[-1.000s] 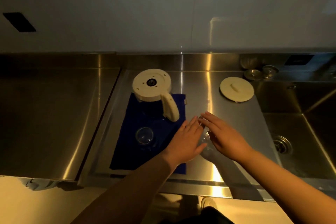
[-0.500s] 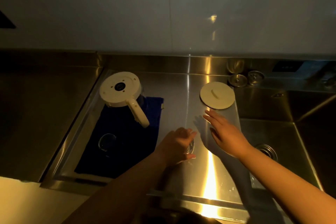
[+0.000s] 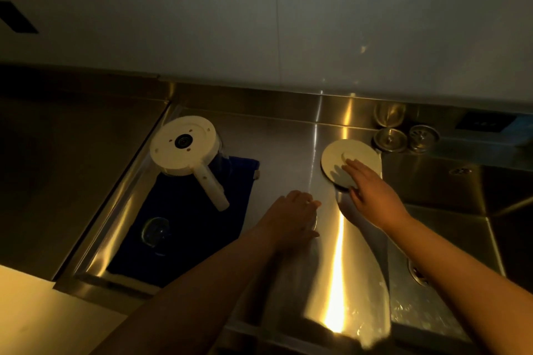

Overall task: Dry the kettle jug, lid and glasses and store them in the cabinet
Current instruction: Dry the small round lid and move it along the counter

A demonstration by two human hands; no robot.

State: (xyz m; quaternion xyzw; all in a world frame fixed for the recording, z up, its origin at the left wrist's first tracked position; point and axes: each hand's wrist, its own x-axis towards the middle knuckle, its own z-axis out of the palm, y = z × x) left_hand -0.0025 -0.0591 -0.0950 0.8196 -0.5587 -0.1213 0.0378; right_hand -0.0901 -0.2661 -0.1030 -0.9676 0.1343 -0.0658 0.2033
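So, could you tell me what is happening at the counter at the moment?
A person is working at a steel counter beside a sink. The right hand reaches over the round cream lid, fingers straight and on or just above it. The left hand curls over a clear glass, mostly hidden. The kettle jug stands upside down on a blue cloth, with another glass on the cloth nearer the person.

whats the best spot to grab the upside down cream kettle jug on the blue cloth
Judging by its pose, the straight handle is the best grip. The cream kettle jug stands inverted on the blue cloth, base up, and its handle slants out toward the person, clear of the clear glass. Coming from the near side, the left hand could wrap the handle. The wide round base looks harder to span.
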